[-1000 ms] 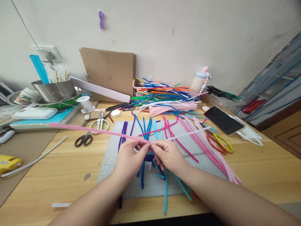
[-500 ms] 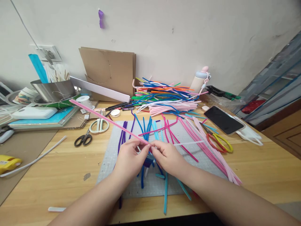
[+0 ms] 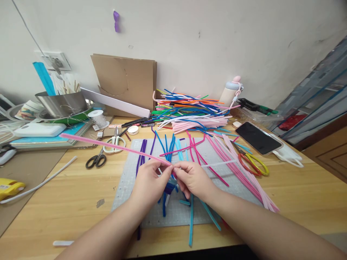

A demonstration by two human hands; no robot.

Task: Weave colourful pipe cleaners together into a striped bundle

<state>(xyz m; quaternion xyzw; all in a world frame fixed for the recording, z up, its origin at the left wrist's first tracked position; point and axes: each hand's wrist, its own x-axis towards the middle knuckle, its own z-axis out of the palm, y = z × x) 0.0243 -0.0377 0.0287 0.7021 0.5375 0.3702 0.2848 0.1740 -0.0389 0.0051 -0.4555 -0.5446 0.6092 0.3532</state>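
Note:
My left hand (image 3: pixel 150 180) and my right hand (image 3: pixel 193 179) meet over the grey cutting mat (image 3: pixel 127 180), fingertips pinched together. Between them they grip a long pink pipe cleaner (image 3: pixel 108 146) that sticks out to the left above the table. A white pipe cleaner (image 3: pixel 221 164) runs out to the right from my right hand's fingers. A small blue and purple bundle (image 3: pixel 170 187) shows just below the hands. Loose blue, purple and pink pipe cleaners (image 3: pixel 191 216) lie on the mat around them.
A big heap of coloured pipe cleaners (image 3: pixel 189 110) lies at the back by cardboard (image 3: pixel 124 81). Black scissors (image 3: pixel 96 160), white scissors (image 3: pixel 115 142), red-yellow scissors (image 3: pixel 253 162) and a phone (image 3: pixel 257 138) lie around. A metal tub (image 3: pixel 61 103) stands at the left.
The pink pipe cleaner's free end swung up toward the back and then came down lower to the left. Both hands stayed pinched in the same place.

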